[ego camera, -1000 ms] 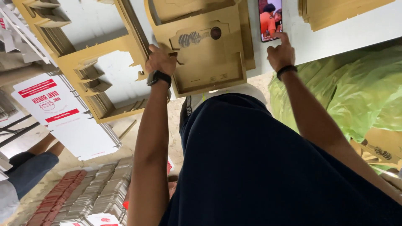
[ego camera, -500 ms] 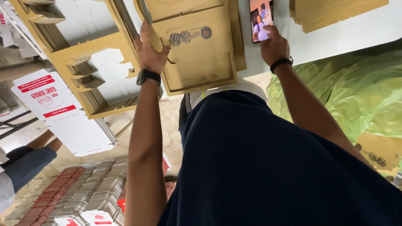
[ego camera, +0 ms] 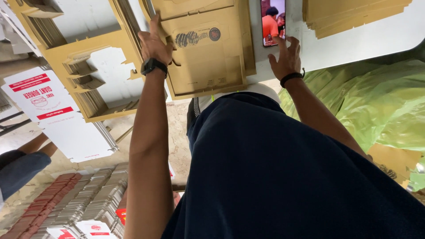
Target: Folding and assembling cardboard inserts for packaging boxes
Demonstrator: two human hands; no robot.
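A flat brown cardboard box blank [ego camera: 208, 57] with a dark round print lies on the white table [ego camera: 354, 42] in front of me. My left hand [ego camera: 155, 44], with a black watch on the wrist, grips the blank's left edge, fingers pointing away from me. My right hand [ego camera: 285, 57], a black band on its wrist, has its fingers spread and its fingertips on the lower end of a phone [ego camera: 273, 20]. The phone lies on the table just right of the blank and shows a video.
More brown blanks [ego camera: 354, 15] are stacked at the far right of the table, and opened brown blanks [ego camera: 88, 66] lie to the left. White-and-red printed blanks [ego camera: 42, 99] hang lower left. Green plastic sheeting [ego camera: 372, 102] fills the right. Stacked flat boxes [ego camera: 75, 203] cover the floor; another person's limb [ego camera: 20, 163] shows at left.
Both my hands have reached farther across the table. My left hand slid up the blank's left edge and flattened; my right hand's fingers spread at the phone's lower end.
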